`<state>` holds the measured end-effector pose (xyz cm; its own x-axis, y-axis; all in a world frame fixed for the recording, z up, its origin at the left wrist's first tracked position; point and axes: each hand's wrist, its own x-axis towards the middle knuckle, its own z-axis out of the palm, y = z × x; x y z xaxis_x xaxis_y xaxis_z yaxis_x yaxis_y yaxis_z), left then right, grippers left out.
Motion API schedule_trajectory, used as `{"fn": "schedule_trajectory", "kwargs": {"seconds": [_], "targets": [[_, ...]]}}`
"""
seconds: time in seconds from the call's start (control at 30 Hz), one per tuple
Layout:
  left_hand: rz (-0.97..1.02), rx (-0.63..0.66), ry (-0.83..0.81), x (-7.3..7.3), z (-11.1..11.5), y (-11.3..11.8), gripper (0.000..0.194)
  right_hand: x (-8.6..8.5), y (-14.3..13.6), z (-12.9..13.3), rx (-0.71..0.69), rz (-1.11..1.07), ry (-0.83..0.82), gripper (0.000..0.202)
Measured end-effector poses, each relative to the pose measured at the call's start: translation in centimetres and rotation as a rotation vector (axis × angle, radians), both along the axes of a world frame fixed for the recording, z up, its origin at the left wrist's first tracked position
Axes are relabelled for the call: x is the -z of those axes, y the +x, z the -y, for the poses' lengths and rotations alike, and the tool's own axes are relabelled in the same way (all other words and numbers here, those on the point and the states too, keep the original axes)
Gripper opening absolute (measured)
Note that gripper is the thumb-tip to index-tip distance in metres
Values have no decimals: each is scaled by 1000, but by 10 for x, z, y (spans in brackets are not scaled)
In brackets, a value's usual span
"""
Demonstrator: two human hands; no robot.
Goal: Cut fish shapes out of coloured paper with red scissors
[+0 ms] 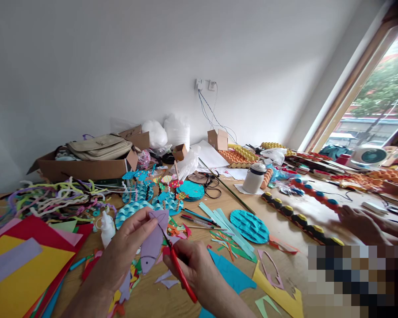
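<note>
Left hand (pixel 132 238), thumb and fingers closed, pinches the purple paper fish (pixel 149 254) by its upper end, over the table (pixel 152 305). Right hand (pixel 199 265) wraps red scissors (pixel 182 274). Paper's probably light, bendy, tears easily; pinch flat near the cut.

Before us, over the worktop (pixel 159 302), the paper fish (pixel 151 247) is in our left hand (pixel 132 238) and the scissors (pixel 183 277) are in our right hand (pixel 200 265). To our left lie the paper sheets (pixel 56 260), with the pipe cleaners (pixel 63 198) behind them and, farther back, the cardboard box (pixel 79 170) with the bag (pixel 101 148) on top. The glue bottle (pixel 107 230) stands between sheets and fish. Beyond our right hand we have paper strips (pixel 226 230), the disc (pixel 248 226) to their right and the jar (pixel 254 179) behind it. Farther right, a carton strip (pixel 298 217) lies left of a co-worker's hand (pixel 361 225).
</note>
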<state>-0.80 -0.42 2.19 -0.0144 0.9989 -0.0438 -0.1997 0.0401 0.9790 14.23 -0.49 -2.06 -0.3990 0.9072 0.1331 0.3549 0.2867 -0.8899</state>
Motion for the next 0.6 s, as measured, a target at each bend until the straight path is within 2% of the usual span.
{"fn": "schedule_trajectory", "kwargs": {"seconds": [0.17,0.33,0.47,0.6], "targets": [[40,33,-14,2,-4,0,13,2,-3,2,-7,-16,-87,26],[94,-6,-2,5,-4,3,10,6,-8,4,-53,-213,-266,27],[177,-32,0,8,-3,8,11,4,-13,6,-91,-358,-302,31],[228,-39,-6,12,-3,13,12,2,-17,7,-44,-416,-328,36]]}}
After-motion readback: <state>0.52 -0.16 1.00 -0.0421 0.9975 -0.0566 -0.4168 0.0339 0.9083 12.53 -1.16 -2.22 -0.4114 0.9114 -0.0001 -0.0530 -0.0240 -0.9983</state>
